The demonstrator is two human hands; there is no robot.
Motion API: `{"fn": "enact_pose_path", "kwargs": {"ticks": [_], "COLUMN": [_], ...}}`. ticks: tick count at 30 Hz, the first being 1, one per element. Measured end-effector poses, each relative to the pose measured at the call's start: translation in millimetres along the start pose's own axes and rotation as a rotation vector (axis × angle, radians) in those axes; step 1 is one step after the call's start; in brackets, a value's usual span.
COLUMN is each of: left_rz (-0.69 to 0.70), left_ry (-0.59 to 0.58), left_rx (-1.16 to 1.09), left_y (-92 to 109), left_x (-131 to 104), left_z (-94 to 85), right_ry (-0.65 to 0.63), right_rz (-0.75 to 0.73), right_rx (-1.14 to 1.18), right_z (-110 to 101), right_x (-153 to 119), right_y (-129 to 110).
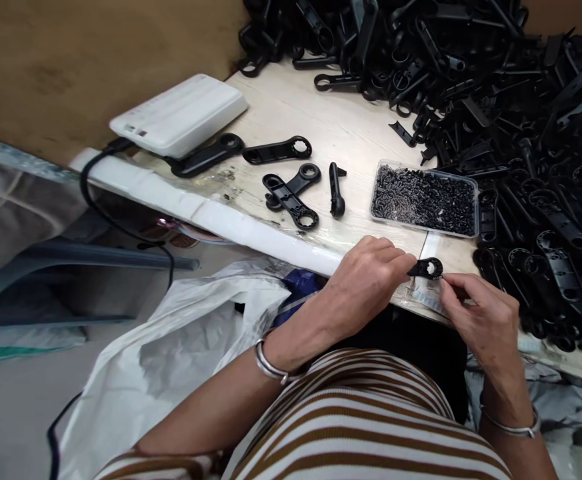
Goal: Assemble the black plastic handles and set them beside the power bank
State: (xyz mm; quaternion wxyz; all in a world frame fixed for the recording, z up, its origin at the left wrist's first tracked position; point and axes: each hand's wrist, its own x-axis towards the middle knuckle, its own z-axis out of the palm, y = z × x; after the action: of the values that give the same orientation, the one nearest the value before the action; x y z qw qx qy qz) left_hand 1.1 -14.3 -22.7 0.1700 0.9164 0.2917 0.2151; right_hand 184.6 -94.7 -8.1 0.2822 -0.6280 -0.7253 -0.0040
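At the table's front edge, my left hand has its fingers wrapped round a black plastic part, whose ringed end sticks out to the right. My right hand is close beside that ring, thumb and index finger pinched together; anything between the fingertips is too small to make out. Behind the hands stands a clear plastic box of small dark pieces. Left of the box lie a short black part and two crossed black ringed parts.
A big heap of black parts covers the table's back and right. At the left, a white device with a black cable rests near two more ringed parts. A white bag hangs below the edge.
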Motion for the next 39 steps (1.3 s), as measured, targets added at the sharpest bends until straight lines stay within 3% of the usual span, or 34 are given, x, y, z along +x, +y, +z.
{"fn": "enact_pose_path", "kwargs": {"ticks": [12,19,27,33,39], "left_rz": [0.000,0.011,0.023,0.032,0.040], "left_ry": [-0.016,-0.009,0.019,0.030,0.030], "left_rx": [-0.020,-0.029,-0.008,-0.009,-0.026], "left_y": [0,1,-1,-2,-2], "left_x": [-2,-2,-4,-4,-4], "left_z": [0.0,-2.1,1.7,1.5,1.2], "right_ry": [-0.110,-0.279,-0.408,-0.361,-0.409], "right_rz": [-0.083,-0.039,0.160,0.171,0.208], "right_rx": [-0.202,-0.396,-0.042,-0.125,-0.256], "right_z": [7,5,-9,-3,-2], "right_x": [6,16,28,23,24], "right_y": [-7,-26,-15,-17,-23]}}
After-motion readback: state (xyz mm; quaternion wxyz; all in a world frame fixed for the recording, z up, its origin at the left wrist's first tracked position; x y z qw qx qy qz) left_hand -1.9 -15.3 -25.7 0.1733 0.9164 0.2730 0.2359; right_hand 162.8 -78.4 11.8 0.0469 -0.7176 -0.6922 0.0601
